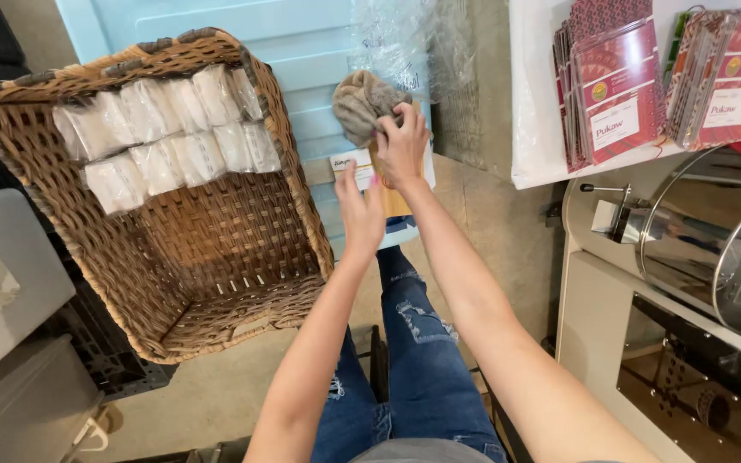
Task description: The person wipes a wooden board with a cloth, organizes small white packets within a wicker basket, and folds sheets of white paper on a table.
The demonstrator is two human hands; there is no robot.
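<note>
Looking down through the head camera, single view. Right hand [402,144] sits just above frame centre, at about 12 o'clock, its grip closed on a crumpled grey-brown cloth [360,105], fingers bunched into the fabric at the cloth's 4 o'clock edge. Left hand [360,214] lies just below, at 7 o'clock from the right hand, fingers straight and flat, grip wide, pressed against a flat orange-tan packet [389,199] with a small white label [353,165] at its upper left. Judged: the flat palm steadies the packet while the other hand works the cloth over it. Packet rests over the knees, against a pale blue panel [302,51]; crinkled clear plastic film [405,43] hangs at 12 o'clock.

At 9 o'clock, a brown wicker basket [242,283], tilted toward the camera. Two rows of small white wrapped packs [165,129] are stacked along its far wall, standing on edge; near half holds none. Judged: the tilt keeps the packs leaning back in place.

At 2 o'clock, a white shelf [533,163] carries upright stacks of dark red flat pouches [615,86], each with a round yellow-green emblem and a white rectangular label. Below, at 3 o'clock, a steel drum machine [713,249].
</note>
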